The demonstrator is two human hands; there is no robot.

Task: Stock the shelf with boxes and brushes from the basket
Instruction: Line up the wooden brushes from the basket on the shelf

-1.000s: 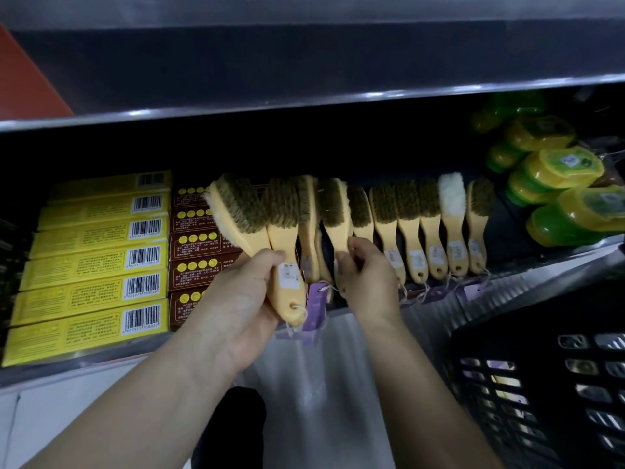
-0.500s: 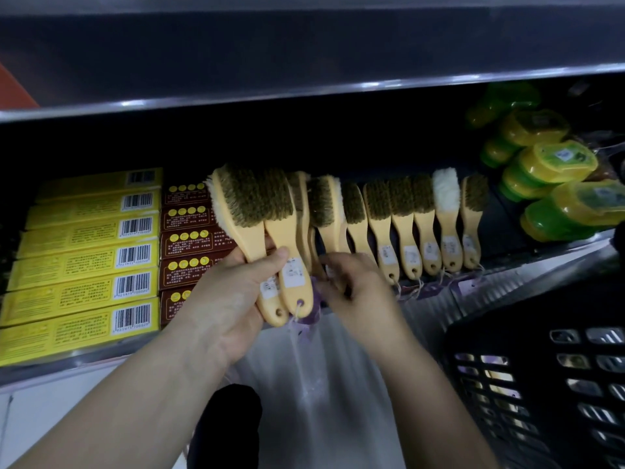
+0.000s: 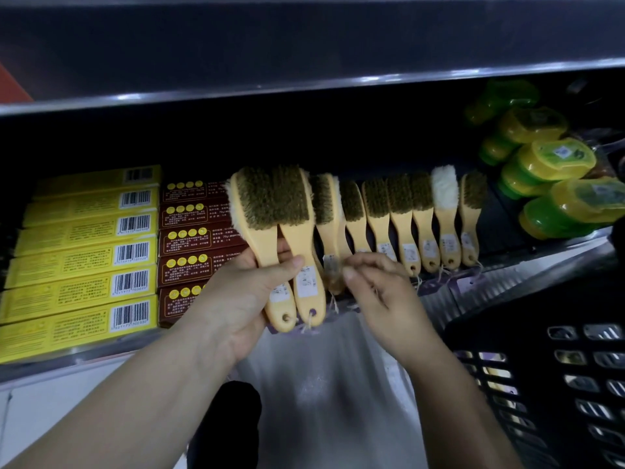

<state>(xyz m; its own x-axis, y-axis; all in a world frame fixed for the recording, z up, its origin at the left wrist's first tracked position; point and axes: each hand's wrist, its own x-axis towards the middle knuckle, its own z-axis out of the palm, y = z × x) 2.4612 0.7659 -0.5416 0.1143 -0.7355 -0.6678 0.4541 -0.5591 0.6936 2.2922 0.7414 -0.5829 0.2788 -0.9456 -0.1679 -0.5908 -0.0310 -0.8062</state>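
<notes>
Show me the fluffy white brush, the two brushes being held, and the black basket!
fluffy white brush [image 3: 444, 189]: head view, on its white fluffy top.
two held brushes [image 3: 267, 198]: head view, on the bristles of the left one.
black basket [image 3: 527, 311]: head view, on its upper wall.

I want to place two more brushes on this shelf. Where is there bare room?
One bare dark patch of shelf lies between the last brush in the row and the green-yellow tubs. The yellow boxes and brown boxes sit tight together, and the brush row is packed. Behind the held brushes: hidden.
</notes>
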